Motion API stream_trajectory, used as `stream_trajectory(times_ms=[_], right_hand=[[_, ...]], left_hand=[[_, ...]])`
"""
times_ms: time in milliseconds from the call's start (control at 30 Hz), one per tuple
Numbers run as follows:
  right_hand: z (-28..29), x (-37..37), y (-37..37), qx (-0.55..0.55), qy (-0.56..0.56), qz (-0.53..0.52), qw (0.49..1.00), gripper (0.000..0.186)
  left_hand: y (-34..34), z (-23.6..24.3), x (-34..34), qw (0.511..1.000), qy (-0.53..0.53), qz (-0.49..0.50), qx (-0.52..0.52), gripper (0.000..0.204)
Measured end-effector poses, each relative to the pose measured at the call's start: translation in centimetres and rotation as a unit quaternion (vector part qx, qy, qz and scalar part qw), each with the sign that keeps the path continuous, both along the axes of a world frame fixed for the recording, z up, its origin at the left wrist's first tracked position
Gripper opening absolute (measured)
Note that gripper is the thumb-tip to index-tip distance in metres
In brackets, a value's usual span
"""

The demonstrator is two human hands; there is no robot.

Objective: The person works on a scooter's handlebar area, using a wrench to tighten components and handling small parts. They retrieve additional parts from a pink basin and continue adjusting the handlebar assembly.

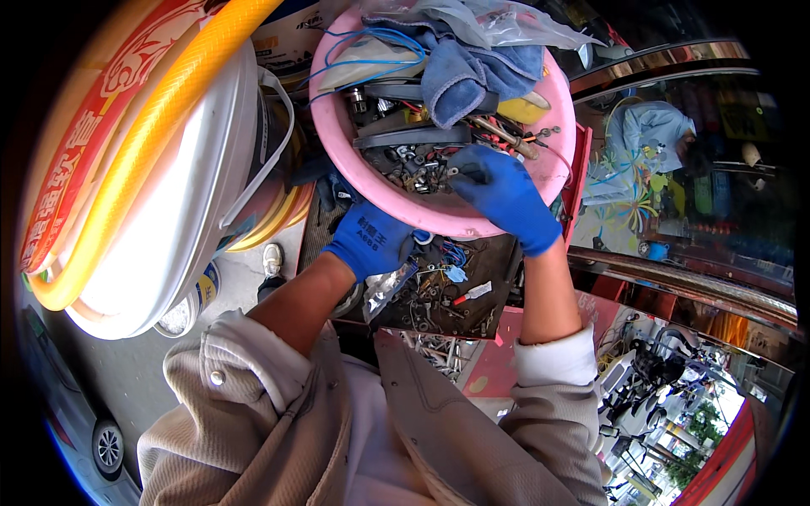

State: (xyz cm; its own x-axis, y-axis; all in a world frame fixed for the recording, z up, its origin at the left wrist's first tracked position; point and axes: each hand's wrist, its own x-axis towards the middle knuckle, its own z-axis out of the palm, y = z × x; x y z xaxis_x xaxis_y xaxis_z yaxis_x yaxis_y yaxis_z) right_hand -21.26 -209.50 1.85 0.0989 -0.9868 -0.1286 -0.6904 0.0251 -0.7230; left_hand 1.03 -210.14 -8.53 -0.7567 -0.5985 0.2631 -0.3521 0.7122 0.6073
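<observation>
A pink plastic basin [350, 173] holds a heap of small metal hardware [419, 169], with tools and cloths behind it. My right hand [506, 196], in a blue work glove, reaches over the near right rim into the basin. Its fingers are curled together at the edge of the hardware; what they pinch, if anything, is too small to name. My left hand [369, 240], gloved the same way, grips the basin's near left rim from below, its fingertips hidden under it. Beneath both hands lies a dark tray [405, 315] of loose fasteners.
Blue-grey cloth [456, 80], blue wire [384, 35] and clear plastic [506, 24] fill the basin's far side. A white bucket [198, 181] and yellow hose [164, 126] stand left. A reflective glass panel [666, 194] borders the right. A red-capped marker [472, 293] lies in the tray.
</observation>
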Motion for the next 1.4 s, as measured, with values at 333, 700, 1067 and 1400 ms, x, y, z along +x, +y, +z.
stream_trajectory(times_ms=[333,700,1067,1400], right_hand=[[1.2,-0.8,3.1,-0.003,-0.565,-0.125,0.816,0.032],[-0.1,-1.9,3.2,-0.047,-0.663,-0.060,0.745,0.031],[-1.1,-2.3,3.1,-0.066,-0.714,-0.023,0.697,0.030],[-1.4,-2.6,3.1,-0.053,-0.745,-0.024,0.665,0.031]], left_hand=[[0.1,0.3,0.1,1.000,-0.005,-0.011,-0.010,0.042],[0.0,-0.3,-0.2,1.000,-0.011,0.000,-0.028,0.036],[0.2,-0.1,0.0,0.999,-0.037,-0.003,-0.015,0.038],[0.0,0.0,-0.1,0.999,-0.004,-0.012,-0.034,0.043]])
